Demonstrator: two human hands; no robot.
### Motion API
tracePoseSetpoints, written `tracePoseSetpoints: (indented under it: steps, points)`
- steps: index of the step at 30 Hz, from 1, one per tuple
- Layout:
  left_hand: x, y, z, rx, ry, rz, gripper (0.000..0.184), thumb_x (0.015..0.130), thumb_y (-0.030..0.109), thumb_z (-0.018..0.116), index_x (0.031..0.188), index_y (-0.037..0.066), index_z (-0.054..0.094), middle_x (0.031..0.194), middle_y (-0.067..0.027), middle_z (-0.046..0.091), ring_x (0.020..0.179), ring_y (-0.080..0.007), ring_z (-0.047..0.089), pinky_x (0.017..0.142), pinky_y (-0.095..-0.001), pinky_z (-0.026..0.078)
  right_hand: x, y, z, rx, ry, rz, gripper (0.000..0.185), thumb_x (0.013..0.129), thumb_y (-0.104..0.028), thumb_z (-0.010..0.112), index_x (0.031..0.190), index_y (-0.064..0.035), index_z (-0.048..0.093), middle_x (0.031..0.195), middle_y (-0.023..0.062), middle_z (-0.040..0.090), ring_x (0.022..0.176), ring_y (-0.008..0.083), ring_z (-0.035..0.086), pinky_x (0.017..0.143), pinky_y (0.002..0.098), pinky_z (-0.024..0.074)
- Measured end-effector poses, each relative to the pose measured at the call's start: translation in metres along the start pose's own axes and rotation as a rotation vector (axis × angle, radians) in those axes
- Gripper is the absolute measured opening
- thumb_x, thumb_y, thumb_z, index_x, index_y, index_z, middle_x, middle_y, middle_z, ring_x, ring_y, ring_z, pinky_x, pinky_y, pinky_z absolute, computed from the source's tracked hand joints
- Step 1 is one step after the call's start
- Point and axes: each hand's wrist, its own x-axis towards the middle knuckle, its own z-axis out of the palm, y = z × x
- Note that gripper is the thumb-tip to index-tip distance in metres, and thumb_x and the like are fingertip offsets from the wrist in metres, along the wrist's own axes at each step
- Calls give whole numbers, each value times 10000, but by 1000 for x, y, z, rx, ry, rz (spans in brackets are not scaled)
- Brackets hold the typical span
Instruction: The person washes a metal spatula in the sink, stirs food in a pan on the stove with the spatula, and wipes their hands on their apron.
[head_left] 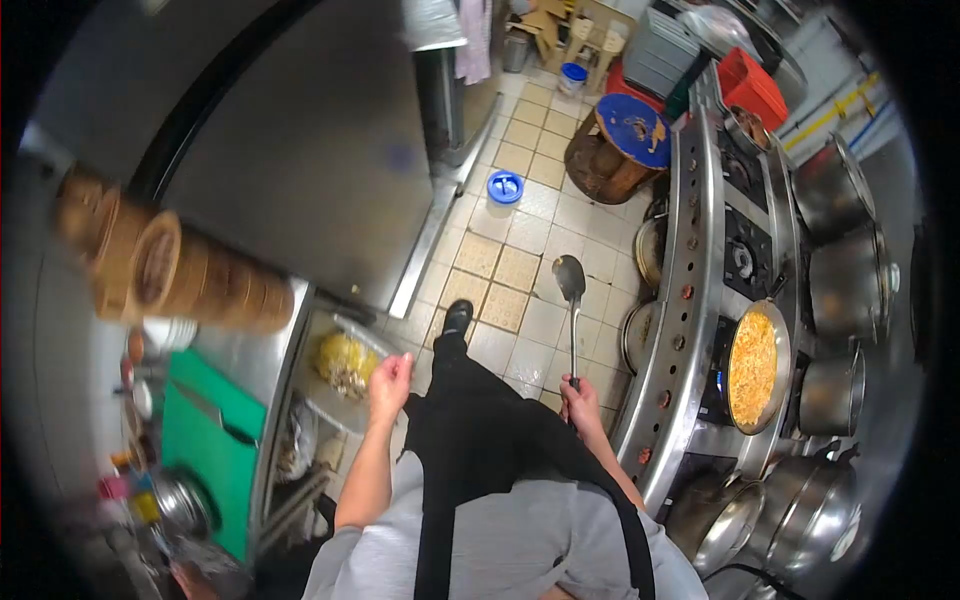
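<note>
My right hand (581,402) is closed around the dark handle of a long metal serving spoon (571,285), whose bowl points away from me over the floor tiles. My left hand (390,382) is loosely curled, with nothing visible in it. Beside it stands a pale plastic tub (345,415) with yellow and whitish scraps (346,362) inside; whether the hand touches its rim I cannot tell. On the stove to my right, a frying pan (779,408) holds a flat yellow-orange food that looks like egg (752,365), with blue flame partly showing at its edge.
Large pots (843,285) line the back of the stove (672,360). A round blue-topped stool (633,130) and a blue-lidded bucket (505,188) stand on the tiled floor ahead. To the left are a green cutting board (205,450) with a knife (215,412) and stacked bamboo steamers (200,275).
</note>
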Motion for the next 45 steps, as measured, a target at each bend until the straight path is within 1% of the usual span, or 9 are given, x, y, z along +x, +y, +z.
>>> tracePoseSetpoints:
  steps: [6, 10, 22, 29, 36, 40, 43, 44, 45]
  points:
    - [195, 97, 49, -246, -139, 216, 243, 1033, 128, 562, 1201, -30, 635, 1007, -83, 727, 931, -127, 661, 872, -254, 507, 42, -40, 12, 21, 185, 27, 309, 971, -174, 622, 1232, -15, 573, 724, 13, 551, 507, 102, 507, 430, 288, 395]
    - [303, 155, 76, -337, -210, 158, 176, 1016, 153, 616, 1089, 7, 680, 925, -41, 709, 767, -61, 571, 705, -216, 461, 55, -89, 29, 116, 370, -68, 291, 968, -153, 625, 1228, -33, 573, 694, -10, 527, 482, 88, 482, 423, 279, 384]
    - [477, 385, 192, -360, -374, 239, 246, 1015, 165, 592, 1202, 31, 679, 1024, -42, 719, 856, -132, 665, 734, -273, 530, 46, -95, 35, 300, 768, -120, 231, 957, -46, 612, 1183, -65, 565, 663, -31, 481, 435, 65, 442, 378, 250, 374]
    - [506, 419, 227, 631, -272, 792, 342, 927, 248, 650, 1221, 75, 678, 1154, -183, 707, 1080, -373, 670, 959, -433, 530, 77, -89, -1, 509, 729, -166, 236, 947, -66, 619, 1179, -36, 587, 657, -16, 492, 439, 81, 465, 384, 254, 367]
    - [521, 451, 227, 1181, -213, 998, 353, 820, 185, 721, 1147, 72, 652, 1129, -177, 673, 1081, -378, 626, 928, -483, 516, 118, -106, -52, 203, 618, -52, 334, 921, -136, 646, 1225, -9, 591, 706, 31, 574, 479, 125, 532, 441, 292, 436]
    - [600, 447, 239, 1598, -210, 1106, 444, 823, 235, 699, 1237, 83, 651, 1249, -173, 648, 1251, -358, 548, 1131, -494, 346, 140, -118, -57, -121, 780, -60, 315, 913, -184, 675, 1201, -66, 631, 659, 23, 536, 502, 108, 527, 479, 311, 448]
    - [669, 441, 244, 1455, -323, 1335, 485, 875, 267, 638, 1318, 74, 609, 1451, -245, 508, 1426, -464, 354, 1222, -577, 179, 136, -175, -41, -60, 758, 11, 271, 911, -216, 646, 1113, -37, 615, 727, 64, 561, 686, 161, 552, 628, 358, 479]
    - [696, 434, 251, 1531, -190, 1481, 495, 890, 280, 607, 1328, 49, 596, 1468, -263, 487, 1437, -459, 340, 1227, -572, 172, 137, -193, -33, -39, 762, 52, 323, 906, -261, 647, 1116, -19, 612, 918, 200, 664, 852, 323, 647, 770, 415, 512]
    - [672, 456, 257, 1433, -268, 1510, 513, 882, 262, 591, 1341, 34, 587, 1473, -267, 480, 1441, -448, 336, 1237, -560, 154, 144, -203, -23, 21, 802, 21, 304, 911, -247, 648, 1117, -25, 615, 909, 187, 663, 846, 304, 644, 764, 407, 511]
